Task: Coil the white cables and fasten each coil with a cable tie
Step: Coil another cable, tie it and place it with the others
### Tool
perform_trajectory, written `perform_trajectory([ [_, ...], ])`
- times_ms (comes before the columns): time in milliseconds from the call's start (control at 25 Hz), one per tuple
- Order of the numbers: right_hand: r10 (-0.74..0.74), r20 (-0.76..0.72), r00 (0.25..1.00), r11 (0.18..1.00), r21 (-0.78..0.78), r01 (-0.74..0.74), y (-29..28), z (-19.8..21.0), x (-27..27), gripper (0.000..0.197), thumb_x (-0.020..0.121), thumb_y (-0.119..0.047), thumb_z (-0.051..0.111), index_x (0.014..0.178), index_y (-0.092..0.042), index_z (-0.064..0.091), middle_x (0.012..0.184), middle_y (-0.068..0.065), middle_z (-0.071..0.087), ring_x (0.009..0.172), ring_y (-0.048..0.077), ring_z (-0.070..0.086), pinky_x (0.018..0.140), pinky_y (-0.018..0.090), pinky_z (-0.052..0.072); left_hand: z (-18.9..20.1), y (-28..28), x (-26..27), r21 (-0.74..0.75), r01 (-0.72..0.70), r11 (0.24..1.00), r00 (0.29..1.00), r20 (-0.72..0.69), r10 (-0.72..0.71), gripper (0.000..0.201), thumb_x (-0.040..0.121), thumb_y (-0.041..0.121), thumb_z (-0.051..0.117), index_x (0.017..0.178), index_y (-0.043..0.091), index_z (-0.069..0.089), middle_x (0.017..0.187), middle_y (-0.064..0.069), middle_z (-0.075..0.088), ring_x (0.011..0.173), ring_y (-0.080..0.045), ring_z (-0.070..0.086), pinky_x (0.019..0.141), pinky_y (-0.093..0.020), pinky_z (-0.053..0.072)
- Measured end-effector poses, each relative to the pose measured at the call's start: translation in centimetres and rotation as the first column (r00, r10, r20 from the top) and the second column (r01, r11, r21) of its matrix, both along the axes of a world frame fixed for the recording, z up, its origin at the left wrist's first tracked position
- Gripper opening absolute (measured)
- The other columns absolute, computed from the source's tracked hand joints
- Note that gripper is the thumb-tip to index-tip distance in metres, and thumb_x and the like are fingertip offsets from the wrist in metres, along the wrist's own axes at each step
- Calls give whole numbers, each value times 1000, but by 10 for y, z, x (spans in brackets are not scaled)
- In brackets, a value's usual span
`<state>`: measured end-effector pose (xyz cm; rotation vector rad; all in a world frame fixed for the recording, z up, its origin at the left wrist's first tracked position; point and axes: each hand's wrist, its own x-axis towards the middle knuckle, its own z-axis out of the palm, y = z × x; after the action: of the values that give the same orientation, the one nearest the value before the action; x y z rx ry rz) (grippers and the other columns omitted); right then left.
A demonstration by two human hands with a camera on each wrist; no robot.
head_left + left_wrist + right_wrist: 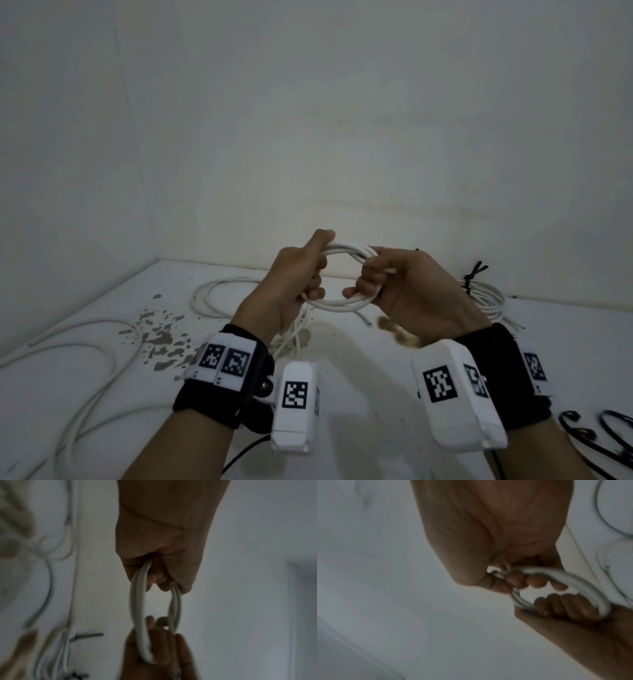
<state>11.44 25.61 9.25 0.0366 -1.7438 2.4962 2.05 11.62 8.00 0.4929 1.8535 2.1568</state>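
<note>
A small coil of white cable (346, 301) is held up above the white table (342, 377), between both hands. My left hand (301, 270) grips the coil's left side with fingers curled round the strands. My right hand (380, 277) grips its right side the same way. In the left wrist view the coil (139, 609) runs from my left hand (159, 574) down to the right hand (154, 642). The right wrist view shows my right hand (522, 577) on the coil (583, 585). A loose cable end (363, 318) hangs below the coil.
Loose white cables (102, 349) lie on the left of the table. A coil tied with a black cable tie (483, 294) lies at the right, by the wall. Black cable ties (589, 431) lie at the lower right. Grey stains (161, 335) mark the table's left.
</note>
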Motion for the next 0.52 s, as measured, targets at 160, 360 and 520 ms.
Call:
perform_trajectory([
  [160, -139, 103, 985, 978, -142, 153, -7, -1, -11, 26, 87, -1, 39, 66, -15, 41, 52, -3, 18, 44, 13, 18, 51, 28, 32, -2, -1, 0, 172, 207, 963, 947, 211, -242, 50, 93, 46, 59, 57, 21, 36, 48, 9, 19, 35, -7, 16, 34, -19, 23],
  [360, -266, 77, 961, 953, -128, 274, -8, -8, -15, 26, 85, -1, 40, 64, -16, 38, 52, -4, 15, 38, 12, 16, 40, 25, 24, 0, -5, 3, 152, 343, 927, 902, 222, -370, 50, 99, 51, 46, 60, 20, 38, 46, 10, 16, 31, -5, 15, 34, -18, 24],
  [520, -200, 7, 980, 979, -51, 200, -1, -8, -11, 17, 90, 5, 42, 80, -7, 51, 55, 2, 27, 44, 15, 29, 49, 32, 44, 0, -10, -3, 150, 297, 943, 925, 198, -323, 50, 99, 48, 46, 60, 18, 42, 48, 9, 17, 35, -7, 16, 36, -20, 26],
])
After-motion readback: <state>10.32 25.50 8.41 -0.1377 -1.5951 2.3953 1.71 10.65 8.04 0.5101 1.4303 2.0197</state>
